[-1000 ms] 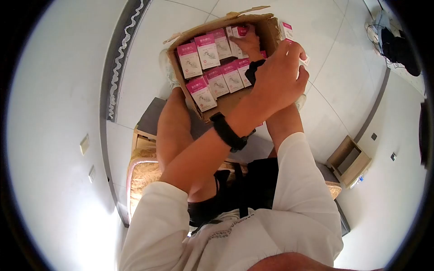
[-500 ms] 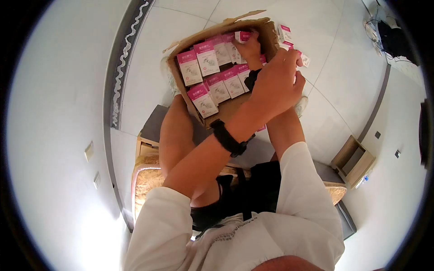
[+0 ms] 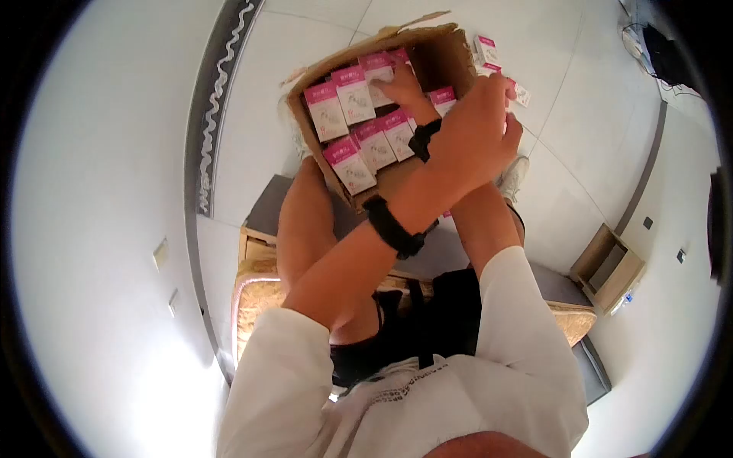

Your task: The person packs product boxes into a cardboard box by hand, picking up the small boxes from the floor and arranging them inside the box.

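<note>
Carton (image 3: 450,59) sits in the upper middle of the frame, between the person's feet, top open. Small pink-and-white packs (image 3: 326,112) stand inside in two rough rows, most leaning a bit. One pack (image 3: 442,98) sits at the carton's right, partly behind the left arm.

Arms are crossed, left over right. I have the right hand (image 3: 399,85) inside the carton at the far row, fingers spread and bent over the packs there, fingertips in contact. Can't tell if it has a real grip on one or is just pressing. Left hand (image 3: 481,122) is right of the carton's near side, fingers curled. Can't tell if anything is in it; the palm is turned away from me. Nearest to it are the loose packs (image 3: 486,50) on the floor, upper right of frame, just outside the carton wall.

My read: step in hand is setting or straightening packs in the far row, right hand doing the work. From here the right hand needs a square hold on one pack, neighbours left upright. Left wristband (image 3: 393,229) and forearm hang over the right forearm, so I'd want the left lifted clear before the right comes up. Snag risk: torn carton rim, leaning packs.
</note>
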